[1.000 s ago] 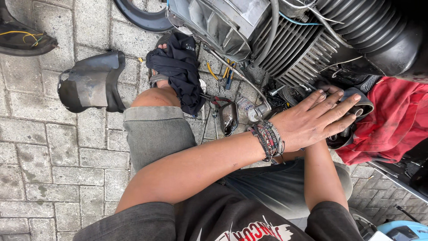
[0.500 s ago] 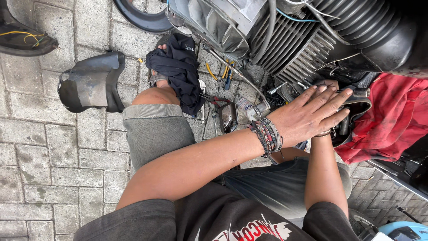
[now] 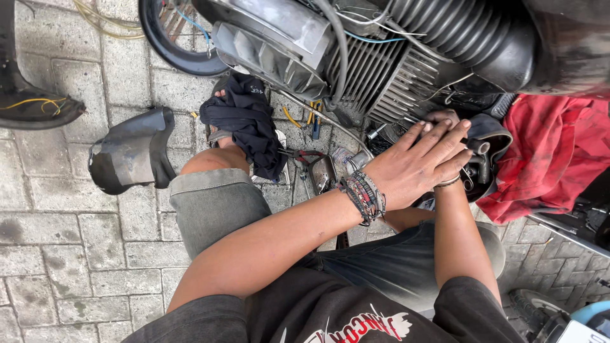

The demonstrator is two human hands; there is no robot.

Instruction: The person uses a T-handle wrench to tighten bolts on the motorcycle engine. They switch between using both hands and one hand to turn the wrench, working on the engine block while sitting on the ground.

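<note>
- Head view: the left hand [image 3: 416,168] lies flat with its fingers stretched out and close together, pressed over the right hand [image 3: 445,124], of which only the fingertips show at the top; I cannot tell what the right hand grips beneath it.
- Both hands bear on a dark engine part [image 3: 486,159], a rounded black piece with a short tube end, just below the finned cylinder [image 3: 394,79] and the black ribbed hose [image 3: 457,28] of the scooter engine.
- A red rag [image 3: 553,149] lies right of the part, touching or just beside it.
- Beaded bracelets [image 3: 365,197] sit on the left wrist; a thin band [image 3: 448,183] circles the right wrist.
- On the paving [image 3: 57,254]: a black plastic cover [image 3: 130,159] to the left, a dark cloth [image 3: 248,121] draped over the foot, and pliers with red grips [image 3: 302,155] near the knee.
- To do this well, I judge the stacked palms should push squarely along the part's axis, wrists straight, keeping the bracelets clear of the fins and loose wires.
</note>
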